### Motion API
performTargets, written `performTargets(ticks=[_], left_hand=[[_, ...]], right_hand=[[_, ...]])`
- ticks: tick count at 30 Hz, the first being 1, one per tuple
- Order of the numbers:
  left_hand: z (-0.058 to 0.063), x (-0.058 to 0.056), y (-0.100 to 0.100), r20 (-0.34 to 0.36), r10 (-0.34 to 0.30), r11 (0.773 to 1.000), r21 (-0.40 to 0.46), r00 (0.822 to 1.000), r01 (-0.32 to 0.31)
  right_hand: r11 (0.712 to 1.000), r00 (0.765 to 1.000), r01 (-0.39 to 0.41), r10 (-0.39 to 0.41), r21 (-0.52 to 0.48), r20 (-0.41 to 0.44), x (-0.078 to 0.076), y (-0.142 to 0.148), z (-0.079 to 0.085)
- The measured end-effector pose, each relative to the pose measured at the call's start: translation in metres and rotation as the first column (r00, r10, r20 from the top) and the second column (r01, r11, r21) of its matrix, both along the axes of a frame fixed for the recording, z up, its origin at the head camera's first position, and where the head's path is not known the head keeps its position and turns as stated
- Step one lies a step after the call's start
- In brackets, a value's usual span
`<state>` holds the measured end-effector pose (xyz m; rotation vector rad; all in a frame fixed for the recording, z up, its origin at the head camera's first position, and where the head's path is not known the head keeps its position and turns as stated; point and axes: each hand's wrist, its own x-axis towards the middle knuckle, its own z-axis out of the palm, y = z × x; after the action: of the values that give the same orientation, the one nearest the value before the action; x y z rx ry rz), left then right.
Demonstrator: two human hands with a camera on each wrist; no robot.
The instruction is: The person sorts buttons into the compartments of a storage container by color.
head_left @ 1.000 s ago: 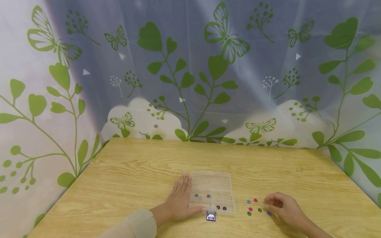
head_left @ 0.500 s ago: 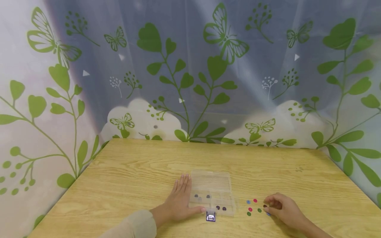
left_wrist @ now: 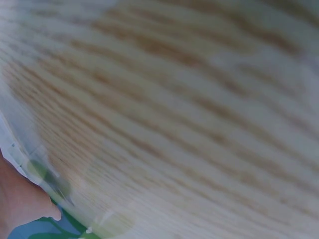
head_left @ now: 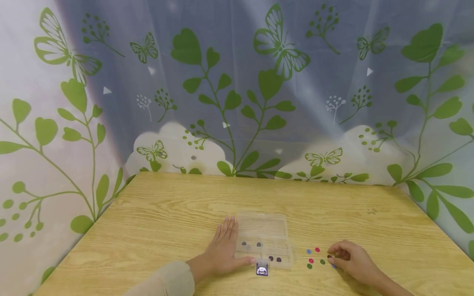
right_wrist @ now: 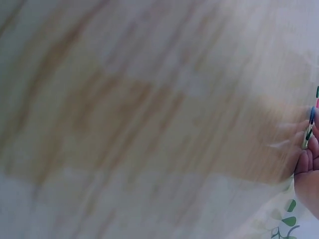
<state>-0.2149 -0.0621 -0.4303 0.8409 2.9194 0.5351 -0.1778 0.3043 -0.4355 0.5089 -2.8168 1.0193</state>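
My left hand point(head_left: 223, 249) lies flat, fingers straight along the left side of a clear plastic compartment box point(head_left: 262, 225), thumb across its front corner by a shiny purple-edged clasp point(head_left: 262, 269). Inside the box are several dark discs point(head_left: 279, 260). To the right, my right hand point(head_left: 352, 260) has curled fingers and pinches a small dark round disc point(head_left: 329, 257) between thumb and fingertips, close over the table. A blue disc point(head_left: 334, 266) peeks out under the thumb. In the right wrist view the fingers point(right_wrist: 311, 152) show only at the edge.
Between box and right hand lie several loose coloured discs: pink point(head_left: 317, 249), light blue point(head_left: 309, 251), red point(head_left: 311, 261) and green point(head_left: 309, 266). The wood-grain table point(head_left: 185, 201) ends at a leaf-and-butterfly curtain point(head_left: 237, 90).
A dark disc has come into sight between the right fingertips since one second ago. The left hand, the box and the loose discs stay where they were.
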Motion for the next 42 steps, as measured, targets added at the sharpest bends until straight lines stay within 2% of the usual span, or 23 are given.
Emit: performTargets(ticks=[11, 23, 36, 42], left_hand=[[-0.001, 0.0, 0.0, -0.008, -0.001, 1.0, -0.004, 1.0, 0.001], [0.001, 0.0, -0.001, 0.007, -0.001, 1.0, -0.001, 1.0, 0.001], [0.001, 0.001, -0.001, 0.028, 0.005, 1.0, -0.001, 1.0, -0.005], [0.002, 0.0, -0.001, 0.024, 0.0, 1.0, 0.001, 1.0, 0.0]], right_hand=[[0.999, 0.991, 0.037, -0.034, -0.022, 0.128, 0.0, -0.003, 0.007], [1.0, 0.994, 0.027, -0.028, 0.012, 0.108, -0.001, -0.005, 0.01], [0.999, 0.989, 0.05, -0.051, 0.015, 0.137, -0.001, -0.008, 0.01], [0.996, 0.989, 0.077, -0.081, 0.038, 0.125, -0.002, -0.01, 0.01]])
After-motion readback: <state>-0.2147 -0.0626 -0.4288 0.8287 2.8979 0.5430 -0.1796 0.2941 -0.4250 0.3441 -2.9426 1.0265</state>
